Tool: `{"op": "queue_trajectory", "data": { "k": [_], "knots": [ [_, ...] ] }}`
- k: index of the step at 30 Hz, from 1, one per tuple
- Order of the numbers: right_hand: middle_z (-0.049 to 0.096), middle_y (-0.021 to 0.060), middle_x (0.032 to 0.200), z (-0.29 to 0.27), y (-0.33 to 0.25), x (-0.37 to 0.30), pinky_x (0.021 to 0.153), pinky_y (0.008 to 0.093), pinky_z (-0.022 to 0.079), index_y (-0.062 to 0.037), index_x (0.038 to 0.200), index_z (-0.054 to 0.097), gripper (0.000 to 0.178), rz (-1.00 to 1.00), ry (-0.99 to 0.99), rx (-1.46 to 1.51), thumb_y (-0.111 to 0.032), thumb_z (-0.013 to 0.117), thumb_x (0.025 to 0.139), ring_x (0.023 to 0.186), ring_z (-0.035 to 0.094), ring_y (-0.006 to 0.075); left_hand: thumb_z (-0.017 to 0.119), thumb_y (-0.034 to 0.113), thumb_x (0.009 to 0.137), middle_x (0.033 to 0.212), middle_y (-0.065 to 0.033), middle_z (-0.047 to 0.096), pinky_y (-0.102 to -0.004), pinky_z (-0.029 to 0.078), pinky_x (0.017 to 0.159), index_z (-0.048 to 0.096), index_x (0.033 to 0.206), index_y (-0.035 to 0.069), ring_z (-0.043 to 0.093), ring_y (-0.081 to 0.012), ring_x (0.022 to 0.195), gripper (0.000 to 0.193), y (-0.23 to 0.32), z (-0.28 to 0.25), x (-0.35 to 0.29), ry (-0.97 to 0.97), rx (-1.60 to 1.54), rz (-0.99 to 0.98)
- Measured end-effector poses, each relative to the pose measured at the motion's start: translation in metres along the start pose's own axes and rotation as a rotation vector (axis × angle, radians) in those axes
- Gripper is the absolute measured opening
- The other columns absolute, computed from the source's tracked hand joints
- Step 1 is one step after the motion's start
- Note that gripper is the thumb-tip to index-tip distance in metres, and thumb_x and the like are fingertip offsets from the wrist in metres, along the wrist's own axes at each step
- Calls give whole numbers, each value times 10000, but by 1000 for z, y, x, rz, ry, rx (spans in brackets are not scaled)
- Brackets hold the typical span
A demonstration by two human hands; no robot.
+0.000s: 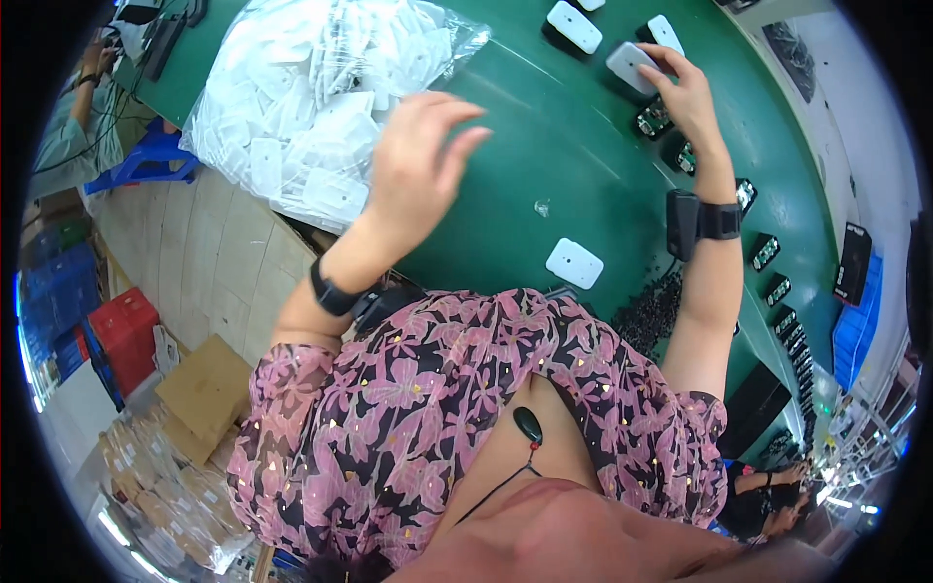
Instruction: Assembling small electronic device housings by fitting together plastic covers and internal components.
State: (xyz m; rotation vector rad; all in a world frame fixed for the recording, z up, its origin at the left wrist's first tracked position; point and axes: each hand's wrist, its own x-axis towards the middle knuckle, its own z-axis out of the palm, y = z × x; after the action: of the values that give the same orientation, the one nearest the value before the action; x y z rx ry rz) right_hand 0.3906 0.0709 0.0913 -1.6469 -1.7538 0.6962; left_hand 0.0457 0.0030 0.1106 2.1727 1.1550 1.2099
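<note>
My right hand point(686, 99) pinches a white rounded plastic cover point(630, 66) between thumb and fingers at the far right of the table. Just below it lies a black casing with a green circuit board point(654, 118). My left hand point(420, 160) is raised, its thumb and fingers apart and nothing between them. Behind and beside it sits a large clear bag point(282, 126) full of white plastic covers. A single white cover point(574, 263) lies flat on the green table point(505, 185), close to my body.
Black casings topped with white covers point(573, 27) stand at the far edge. More casings with green boards point(766, 252) line the right side. Small black parts point(649, 309) are heaped near my right forearm. A blue stool point(151, 160) and a red crate point(123, 335) are on the left.
</note>
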Motion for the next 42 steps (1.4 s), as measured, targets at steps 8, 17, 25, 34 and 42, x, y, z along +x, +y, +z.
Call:
{"op": "queue_trajectory", "data": {
  "k": [8, 17, 25, 34, 42],
  "knots": [
    [707, 105, 984, -11, 23, 4, 808, 302, 492, -62, 1126, 678, 298, 163, -29, -140, -218, 644, 874, 878, 657, 188, 578, 82, 881, 905, -113, 647, -386, 493, 708, 647, 971, 39, 618, -309, 843, 121, -49, -75, -6, -127, 563, -213],
    [664, 48, 929, -21, -34, -72, 729, 309, 472, -68, 1008, 685, 186, -143, 281, -471, -192, 660, 872, 785, 590, 191, 714, 411, 765, 894, -100, 595, -401, 483, 677, 636, 1061, 68, 613, -297, 865, 460, -45, -68, 11, -407, 879, -131],
    [650, 65, 878, -51, -40, -192, 697, 313, 489, -77, 930, 685, 132, 242, 248, -339, -169, 677, 835, 756, 612, 200, 640, 172, 866, 1108, -57, 638, -375, 483, 852, 644, 1131, 81, 567, -282, 1053, 281, -68, -88, -5, -448, 852, -75],
    [550, 71, 793, -13, -59, -259, 679, 381, 457, -69, 832, 576, 319, 357, 65, -460, -299, 767, 720, 782, 565, 266, 589, 143, 922, 1021, -127, 646, -385, 488, 801, 649, 1078, 9, 587, -304, 977, 214, -73, -63, 3, -232, 869, 57],
    [545, 95, 830, 16, -52, -256, 691, 384, 460, -31, 826, 545, 188, 204, 169, -526, -137, 697, 795, 797, 561, 282, 471, 159, 1014, 804, -93, 686, -227, 470, 497, 555, 1217, 42, 600, -94, 567, 250, 0, 27, -8, -434, -528, -379]
  ]
}}
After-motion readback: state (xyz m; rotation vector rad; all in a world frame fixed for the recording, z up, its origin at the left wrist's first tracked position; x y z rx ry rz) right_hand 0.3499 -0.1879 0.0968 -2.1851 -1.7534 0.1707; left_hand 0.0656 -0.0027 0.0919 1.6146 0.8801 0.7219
